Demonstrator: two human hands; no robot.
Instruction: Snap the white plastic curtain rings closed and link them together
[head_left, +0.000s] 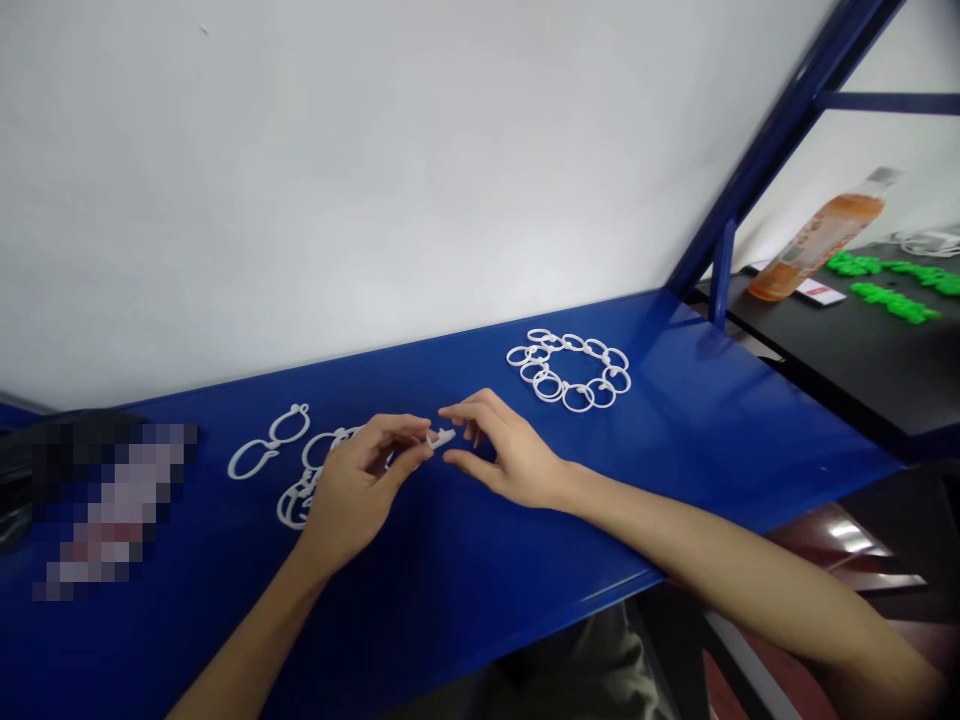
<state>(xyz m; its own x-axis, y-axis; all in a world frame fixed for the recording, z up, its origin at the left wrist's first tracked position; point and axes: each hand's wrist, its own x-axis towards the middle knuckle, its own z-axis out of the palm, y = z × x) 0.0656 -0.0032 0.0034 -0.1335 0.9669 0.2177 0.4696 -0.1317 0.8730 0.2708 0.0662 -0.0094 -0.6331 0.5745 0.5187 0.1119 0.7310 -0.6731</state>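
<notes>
In the head view my left hand [364, 475] pinches a small white plastic ring piece [441, 438] between thumb and fingertips. It is seen nearly edge-on, and the fingers hide part of it. Just to its right is my right hand [510, 455], thumb and fingers apart around the piece's free end; I see no firm grip there. Several white rings [292, 505] lie partly hidden behind my left hand. Further left rests a pair of joined white open rings [253, 459]. Beyond my right hand, a chain of linked white rings [577, 398] forms a loop.
The blue tabletop [480, 620] meets a white wall [375, 180]. A dark bag [75, 430] and a blurred-out object [124, 510] lie at left. At right, past a blue metal frame [750, 170], a black table [847, 350] holds a drink bottle [817, 245] and green pieces [896, 302].
</notes>
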